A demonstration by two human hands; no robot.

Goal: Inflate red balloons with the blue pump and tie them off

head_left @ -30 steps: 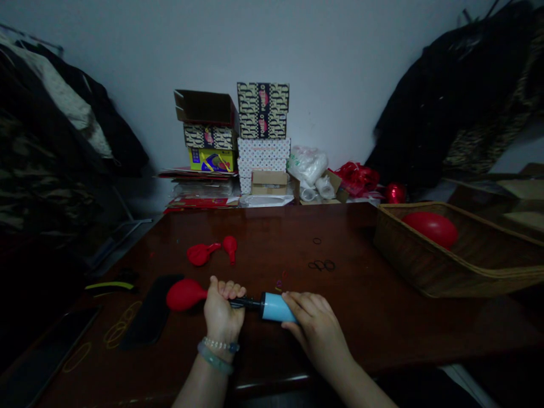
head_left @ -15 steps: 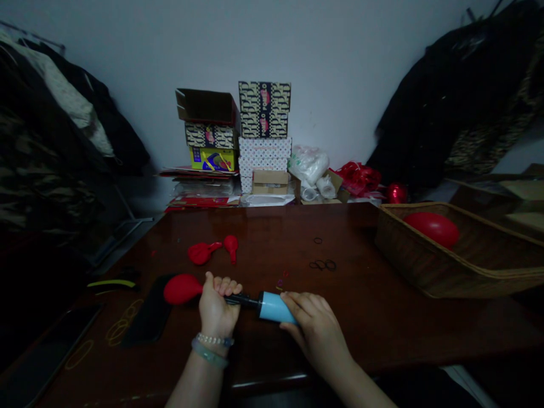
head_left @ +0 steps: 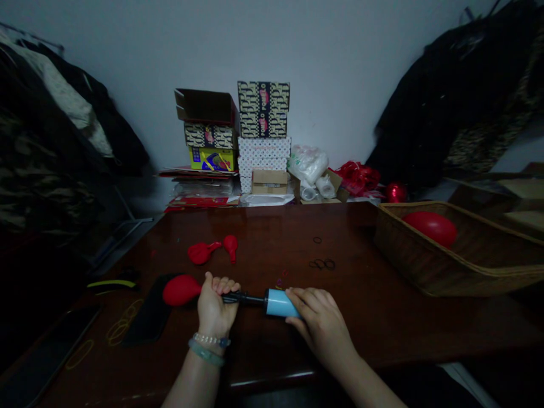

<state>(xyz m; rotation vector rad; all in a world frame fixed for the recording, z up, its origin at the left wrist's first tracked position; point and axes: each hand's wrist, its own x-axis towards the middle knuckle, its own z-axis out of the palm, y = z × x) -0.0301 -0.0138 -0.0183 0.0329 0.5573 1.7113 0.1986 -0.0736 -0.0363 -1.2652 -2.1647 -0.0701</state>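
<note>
Inflation barely begun — red balloon [head_left: 181, 289] small and far from full, just left of the left hand [head_left: 213, 309], which was clenched on the balloon neck at the black nozzle. Right hand [head_left: 319, 323] wrapped around the blue hand pump [head_left: 278, 303]. Pump's long axis ran left-right, nozzle leftward.

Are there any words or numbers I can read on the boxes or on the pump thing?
Top patterned box: red letters run down a strip, looks like "POMELO", blurred, not sure.
Patterned box below it: same strip, too blurred.
Left patterned box: red label, unreadable.
Yellow box: pictures, print too small.
Small brown box: label too small.
Blue pump: no writing visible.
</note>
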